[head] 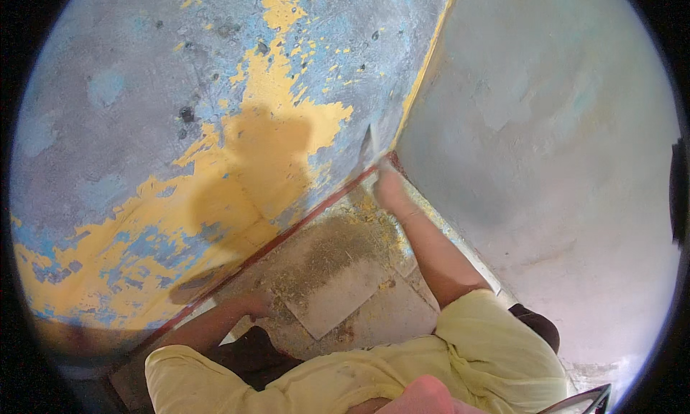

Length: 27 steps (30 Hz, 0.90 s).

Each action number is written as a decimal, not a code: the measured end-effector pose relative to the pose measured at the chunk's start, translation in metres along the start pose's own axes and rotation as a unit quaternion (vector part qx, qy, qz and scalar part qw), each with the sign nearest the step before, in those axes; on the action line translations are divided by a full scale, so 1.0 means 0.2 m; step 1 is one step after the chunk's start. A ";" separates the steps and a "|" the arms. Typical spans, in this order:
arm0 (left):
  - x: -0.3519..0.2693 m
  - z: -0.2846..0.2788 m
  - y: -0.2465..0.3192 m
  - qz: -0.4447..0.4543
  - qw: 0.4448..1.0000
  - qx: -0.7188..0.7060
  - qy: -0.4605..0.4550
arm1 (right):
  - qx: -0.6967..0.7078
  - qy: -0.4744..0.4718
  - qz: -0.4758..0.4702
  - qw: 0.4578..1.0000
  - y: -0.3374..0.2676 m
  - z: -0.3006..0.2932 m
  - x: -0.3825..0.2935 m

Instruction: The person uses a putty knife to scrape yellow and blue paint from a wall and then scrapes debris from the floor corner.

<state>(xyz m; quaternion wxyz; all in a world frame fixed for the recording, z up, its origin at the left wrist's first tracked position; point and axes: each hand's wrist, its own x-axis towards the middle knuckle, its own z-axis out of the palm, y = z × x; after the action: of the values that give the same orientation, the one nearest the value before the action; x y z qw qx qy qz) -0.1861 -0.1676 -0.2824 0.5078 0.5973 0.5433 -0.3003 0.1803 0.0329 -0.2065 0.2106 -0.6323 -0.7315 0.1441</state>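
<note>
My right hand (391,188) reaches into the corner where the two walls meet the floor. It is blurred at the fingers, against the end of a dark red strip (302,232) along the wall's foot. Just above it, a dark pointed shape (367,140) shows against the wall; whether it is a blade or a shadow is unclear. My left hand (261,304) is low over the floor beside my dark-clothed knee (257,354), its fingers hard to make out. The left wall (124,107) has flaking grey-blue paint with bare yellow patches (269,160).
Yellow paint flakes (372,214) and brown dust (334,247) lie on the tiled floor (345,284). A smooth grey wall (539,144) rises close on the right, with a pale skirting strip (474,257) at its base. My shadow falls on the left wall.
</note>
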 end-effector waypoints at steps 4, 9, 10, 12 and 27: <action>0.14 0.03 -0.05 0.059 0.989 0.097 0.093 | 0.138 0.080 0.098 0.982 -0.19 -0.12 -0.15; 0.10 0.05 -0.06 0.131 0.984 0.054 0.112 | 0.168 0.092 0.094 0.977 -0.02 -0.16 -0.04; 0.04 0.05 -0.05 0.129 0.985 0.037 0.104 | 0.247 0.046 0.129 0.959 -0.07 -0.23 0.01; -0.01 0.08 -0.05 0.126 0.979 0.016 0.158 | 0.324 0.000 0.166 0.932 -0.17 -0.32 0.05; -0.05 0.10 -0.02 0.119 0.990 0.032 0.067 | 0.293 0.092 0.153 0.939 0.25 -0.33 0.42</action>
<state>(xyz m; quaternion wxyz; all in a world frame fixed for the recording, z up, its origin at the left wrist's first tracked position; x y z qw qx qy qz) -0.1882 -0.1897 -0.2812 0.4832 0.6920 0.4916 -0.2145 0.2462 0.1202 -0.1613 0.4282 -0.6571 -0.5293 0.3237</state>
